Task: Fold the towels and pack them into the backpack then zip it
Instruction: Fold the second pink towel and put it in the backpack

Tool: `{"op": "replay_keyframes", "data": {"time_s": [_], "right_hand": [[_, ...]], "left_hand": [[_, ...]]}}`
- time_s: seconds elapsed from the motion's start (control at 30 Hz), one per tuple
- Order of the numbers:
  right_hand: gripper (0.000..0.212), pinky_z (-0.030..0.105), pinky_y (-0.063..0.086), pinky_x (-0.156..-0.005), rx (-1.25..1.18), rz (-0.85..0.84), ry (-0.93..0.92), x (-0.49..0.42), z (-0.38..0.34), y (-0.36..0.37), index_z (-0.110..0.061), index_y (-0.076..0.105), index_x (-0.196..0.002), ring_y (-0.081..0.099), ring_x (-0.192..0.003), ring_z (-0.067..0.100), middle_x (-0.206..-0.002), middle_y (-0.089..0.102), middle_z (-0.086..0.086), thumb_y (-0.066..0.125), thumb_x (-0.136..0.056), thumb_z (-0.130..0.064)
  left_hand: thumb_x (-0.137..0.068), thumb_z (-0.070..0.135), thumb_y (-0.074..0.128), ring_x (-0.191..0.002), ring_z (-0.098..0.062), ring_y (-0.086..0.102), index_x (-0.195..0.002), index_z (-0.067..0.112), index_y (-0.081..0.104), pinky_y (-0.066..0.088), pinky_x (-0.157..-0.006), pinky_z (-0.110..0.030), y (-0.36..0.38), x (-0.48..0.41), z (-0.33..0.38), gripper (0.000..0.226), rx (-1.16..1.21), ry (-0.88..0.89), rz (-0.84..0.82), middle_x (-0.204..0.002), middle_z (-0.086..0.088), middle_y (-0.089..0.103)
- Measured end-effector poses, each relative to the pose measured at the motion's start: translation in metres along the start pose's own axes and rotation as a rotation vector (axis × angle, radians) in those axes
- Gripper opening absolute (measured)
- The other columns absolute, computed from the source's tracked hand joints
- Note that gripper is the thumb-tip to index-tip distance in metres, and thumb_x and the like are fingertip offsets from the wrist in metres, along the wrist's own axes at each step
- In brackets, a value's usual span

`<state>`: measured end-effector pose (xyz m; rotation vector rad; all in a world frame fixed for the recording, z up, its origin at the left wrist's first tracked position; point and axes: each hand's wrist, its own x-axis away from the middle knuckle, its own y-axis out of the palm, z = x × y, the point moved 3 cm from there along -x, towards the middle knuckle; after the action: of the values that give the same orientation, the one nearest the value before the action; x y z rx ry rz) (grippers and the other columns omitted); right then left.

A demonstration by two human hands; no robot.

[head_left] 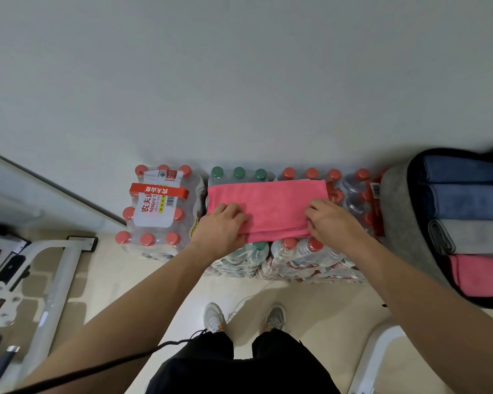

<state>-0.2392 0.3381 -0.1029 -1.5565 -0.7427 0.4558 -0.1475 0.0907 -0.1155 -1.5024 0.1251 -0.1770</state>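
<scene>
Left shrink-wrapped bottle pack [158, 211], far left of the row against the wall: white label panel [154, 213] carries red Chinese characters 农夫山, then "NONGFU S…" in Latin letters, remainder cut off at the label edge. Red carry band [159, 190] across its top: white Chinese characters, reading uncertain. Barcode on panel, digits illegible. Right-hand pack: barcode sticker [375, 190], digits too small.
</scene>
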Motion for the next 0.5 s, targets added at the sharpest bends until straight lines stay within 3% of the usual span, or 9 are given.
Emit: {"op": "replay_keyframes", "data": {"time_s": [0.17,0.23,0.33,0.5], "right_hand": [[0.022,0.027,0.048,-0.08,-0.035,-0.072,-0.026,-0.0014,0.0036,-0.005,-0.016,0.065,-0.098,0.046,-0.089,0.011,-0.098,0.051,-0.004,0.062,-0.088,-0.035],[0.031,0.028,0.049,-0.082,-0.028,-0.106,-0.023,-0.0013,0.0025,-0.0056,-0.018,0.063,-0.103,0.046,-0.095,0.012,-0.103,0.051,-0.005,0.067,-0.085,-0.044],[0.026,0.029,0.048,-0.082,-0.013,-0.11,-0.031,-0.0021,0.0002,-0.0052,-0.016,0.063,-0.105,0.047,-0.102,0.015,-0.106,0.05,-0.003,0.066,-0.087,-0.035],[0.016,0.032,0.046,-0.076,-0.001,-0.09,-0.045,-0.0041,0.0012,-0.0024,-0.012,0.066,-0.101,0.05,-0.095,0.02,-0.101,0.053,0.001,0.059,-0.089,-0.021]], "left_hand": [[-0.082,0.04,0.054,-0.077,-0.025,0.06,-0.098,0.021,0.072,0.05,-0.041,-0.033,0.0033,0.0006,0.0002,0.031,-0.018,0.005,0.009,-0.098,-0.001,0.064],[-0.081,0.027,0.063,-0.073,-0.027,0.062,-0.093,0.019,0.074,0.049,-0.039,-0.033,0.0052,0.0013,-0.0002,0.018,-0.029,-0.003,0.023,-0.095,-0.002,0.066],[-0.076,0.02,0.074,-0.07,-0.027,0.063,-0.089,0.014,0.072,0.048,-0.038,-0.032,0.0076,0.0025,0.0,0.015,-0.04,-0.019,0.016,-0.094,-0.003,0.069],[-0.082,0.018,0.067,-0.075,-0.028,0.064,-0.094,0.011,0.07,0.052,-0.043,-0.037,0.0087,0.0021,-0.0067,0.015,0.022,-0.011,0.041,-0.099,-0.004,0.071]]}}
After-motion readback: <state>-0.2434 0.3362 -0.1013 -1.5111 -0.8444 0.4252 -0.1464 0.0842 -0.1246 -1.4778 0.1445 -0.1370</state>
